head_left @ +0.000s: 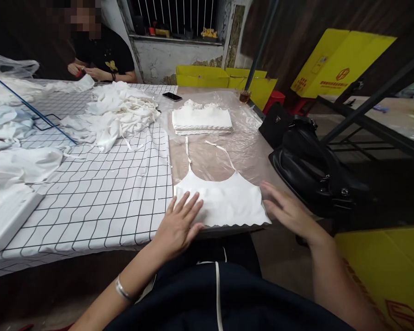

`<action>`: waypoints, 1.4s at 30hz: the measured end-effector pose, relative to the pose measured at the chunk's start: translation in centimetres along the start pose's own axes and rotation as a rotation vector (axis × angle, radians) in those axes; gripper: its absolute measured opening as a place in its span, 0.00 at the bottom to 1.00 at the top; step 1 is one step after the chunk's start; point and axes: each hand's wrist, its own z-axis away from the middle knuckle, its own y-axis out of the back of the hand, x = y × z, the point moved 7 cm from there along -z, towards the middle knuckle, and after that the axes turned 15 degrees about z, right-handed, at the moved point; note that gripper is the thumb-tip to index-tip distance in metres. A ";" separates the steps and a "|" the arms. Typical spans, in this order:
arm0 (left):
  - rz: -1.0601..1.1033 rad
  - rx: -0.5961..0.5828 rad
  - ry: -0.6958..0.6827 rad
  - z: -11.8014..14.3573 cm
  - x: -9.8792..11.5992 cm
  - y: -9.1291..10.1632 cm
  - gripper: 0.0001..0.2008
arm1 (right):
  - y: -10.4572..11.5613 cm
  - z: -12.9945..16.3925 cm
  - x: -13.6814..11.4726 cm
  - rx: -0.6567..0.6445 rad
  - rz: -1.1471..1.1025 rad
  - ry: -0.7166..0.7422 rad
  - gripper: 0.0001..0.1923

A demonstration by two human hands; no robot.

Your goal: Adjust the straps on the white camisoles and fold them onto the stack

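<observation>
A white camisole top [227, 202] with thin straps lies flat at the table's front edge, its straps stretched out away from me. My left hand [181, 225] rests on its left side, palm down with the fingers spread. At the right edge of the top is my right hand [286, 209], fingers stretched out and slightly blurred; whether it touches the fabric I cannot tell. Beyond the straps sits a neat stack of folded white tops [202, 117] on a clear plastic sheet [248, 119].
Loose white garments [120, 110] pile up on the checked tablecloth [124, 197] at left. A phone [172, 96] lies near the stack. Black bags [307, 161] stand along the right edge, with yellow boxes [341, 62] beyond. Across the table sits a person [105, 55] holding something small and red.
</observation>
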 end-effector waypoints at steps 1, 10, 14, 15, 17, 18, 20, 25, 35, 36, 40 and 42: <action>0.007 -0.059 -0.010 -0.3 0.0 -0.9 0.28 | -0.9 -0.4 -0.4 -0.011 0.033 0.017 0.24; 1.219 0.159 0.370 -3.3 0.9 0.7 0.14 | -2.7 0.2 -6.1 -0.046 -0.990 -0.435 0.22; 1.679 0.110 0.477 -4.4 3.0 0.1 0.16 | -3.6 0.2 -12.2 -0.325 -1.287 -0.346 0.21; 1.720 0.107 0.468 -4.4 3.2 0.1 0.15 | -3.6 0.2 -12.9 -0.346 -1.324 -0.328 0.20; 1.745 0.119 0.445 -4.2 3.3 0.3 0.13 | -3.8 0.1 -13.7 -0.368 -1.370 -0.316 0.19; 1.742 0.136 0.427 -4.0 3.2 0.5 0.12 | -3.9 0.1 -13.9 -0.378 -1.384 -0.315 0.19; 1.732 0.160 0.385 -3.6 3.1 0.9 0.11 | -4.0 0.1 -14.2 -0.401 -1.410 -0.306 0.19; 1.795 0.120 0.364 -3.3 3.0 1.2 0.10 | -4.2 0.4 -15.5 -0.474 -1.468 -0.277 0.17; 1.466 0.216 0.138 -2.9 3.0 3.6 0.08 | -4.8 0.4 -16.2 -0.536 -1.547 -0.274 0.16; 1.478 0.195 0.134 -2.9 3.1 3.6 0.08 | -4.9 0.2 -16.3 -0.543 -1.545 -0.264 0.16; 1.507 0.051 0.210 -4.6 1.1 3.1 0.12 | -5.2 -1.6 -16.2 -0.560 -1.369 -0.205 0.17; 1.356 0.060 0.300 -6.8 -2.1 3.1 0.13 | -5.3 -3.4 -15.9 -0.523 -1.165 -0.136 0.17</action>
